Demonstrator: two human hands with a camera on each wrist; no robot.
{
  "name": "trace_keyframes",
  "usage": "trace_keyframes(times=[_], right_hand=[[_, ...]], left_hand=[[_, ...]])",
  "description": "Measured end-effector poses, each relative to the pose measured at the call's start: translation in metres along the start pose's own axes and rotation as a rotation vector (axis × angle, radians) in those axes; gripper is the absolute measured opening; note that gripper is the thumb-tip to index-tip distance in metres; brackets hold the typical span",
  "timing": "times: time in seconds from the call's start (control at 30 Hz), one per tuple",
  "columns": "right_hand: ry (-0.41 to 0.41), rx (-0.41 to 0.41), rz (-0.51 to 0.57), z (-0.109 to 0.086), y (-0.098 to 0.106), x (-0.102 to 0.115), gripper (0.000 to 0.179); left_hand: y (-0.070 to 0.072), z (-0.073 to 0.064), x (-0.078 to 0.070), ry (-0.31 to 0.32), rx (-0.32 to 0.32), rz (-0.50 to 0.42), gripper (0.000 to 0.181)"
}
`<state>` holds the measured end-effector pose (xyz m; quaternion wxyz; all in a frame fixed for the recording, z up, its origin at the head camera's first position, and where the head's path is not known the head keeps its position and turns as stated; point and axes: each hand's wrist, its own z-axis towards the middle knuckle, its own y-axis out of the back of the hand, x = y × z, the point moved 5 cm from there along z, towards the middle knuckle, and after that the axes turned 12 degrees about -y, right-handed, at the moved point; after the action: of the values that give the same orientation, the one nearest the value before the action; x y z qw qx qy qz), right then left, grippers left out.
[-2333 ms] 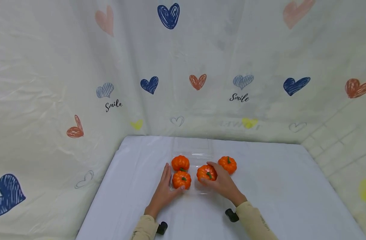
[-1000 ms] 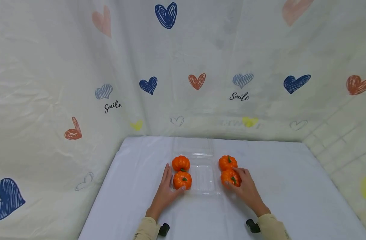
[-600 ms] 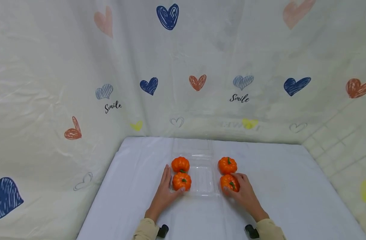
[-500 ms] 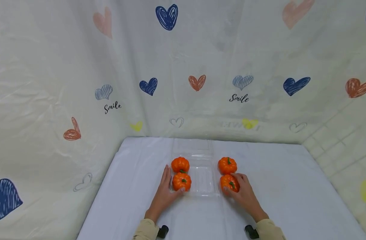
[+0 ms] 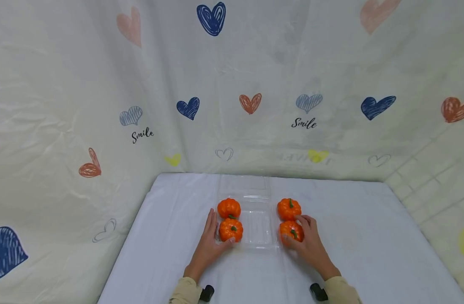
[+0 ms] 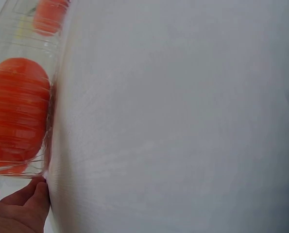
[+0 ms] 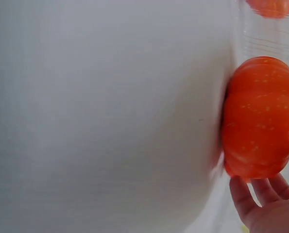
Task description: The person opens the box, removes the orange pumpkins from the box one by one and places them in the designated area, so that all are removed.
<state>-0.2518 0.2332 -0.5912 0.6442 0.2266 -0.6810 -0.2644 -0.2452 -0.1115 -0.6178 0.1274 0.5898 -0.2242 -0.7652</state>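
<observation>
Head view: right hand clasps a pumpkin at the box's four o'clock, best done lightly, while left hand, fingers straight, should steady eight o'clock.

Booth-like place, room type unclear: heart-printed sheeting behind and beside white-covered table.

L hand — fingers straight; R hand — curled.
</observation>
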Motion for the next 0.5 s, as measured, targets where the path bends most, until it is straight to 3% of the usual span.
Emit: trace_keyframes(times=[0.3,0.5], right_hand=[[0.093,-0.107,-0.02,0.014,0.007,0.023,0.077],[0.031,-0.035,0.114,0.027,0.002,0.048,0.071]], left_hand=[[0.0,0.002,0.0,-0.019,-0.002,-0.014,0.119],[-0.001,0.002,0.0,-0.033,-0.004,-0.016,0.118]])
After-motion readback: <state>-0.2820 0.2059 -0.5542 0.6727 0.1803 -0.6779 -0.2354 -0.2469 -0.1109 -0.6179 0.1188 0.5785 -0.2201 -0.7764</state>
